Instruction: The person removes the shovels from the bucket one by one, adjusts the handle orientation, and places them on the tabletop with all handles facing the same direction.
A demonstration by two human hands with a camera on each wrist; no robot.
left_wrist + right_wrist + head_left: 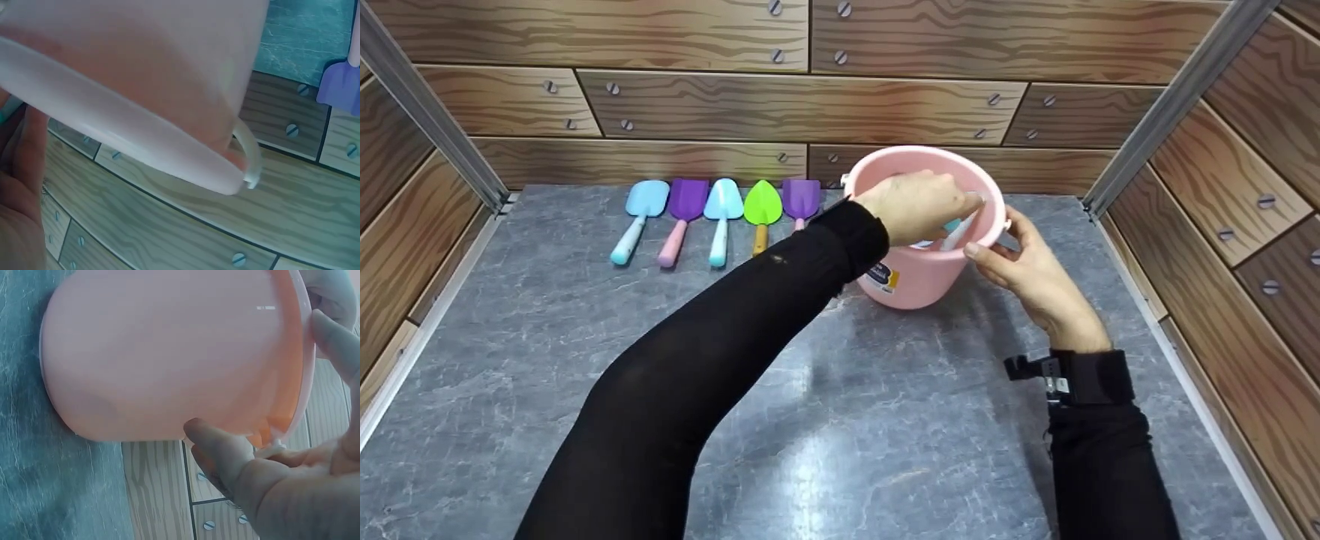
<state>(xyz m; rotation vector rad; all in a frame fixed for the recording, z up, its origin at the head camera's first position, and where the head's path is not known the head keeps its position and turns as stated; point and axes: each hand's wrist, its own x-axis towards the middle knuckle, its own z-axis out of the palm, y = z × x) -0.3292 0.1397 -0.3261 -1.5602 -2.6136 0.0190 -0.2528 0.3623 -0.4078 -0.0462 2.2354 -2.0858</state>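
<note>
A pink bucket (911,281) stands upright near the back wall. My left hand (922,202) reaches over its rim, fingers curled inside the mouth round a pale, stick-like handle (960,232). A bit of teal shows beside that handle; its lower end is hidden in the bucket. In the left wrist view, the bucket wall (140,67) covers most of what this hand does. My right hand (1031,274) grips the bucket's right side, thumb at the rim and fingers against the outer wall by the white handle lug, as the right wrist view also shows.
Left of the bucket, several small shovels lie in a row, blades toward the back wall: light blue (647,199), purple (688,199), another light blue (724,201), green (763,202) and a second purple (801,198). Wood-patterned walls (802,109) enclose the grey marbled surface (840,450).
</note>
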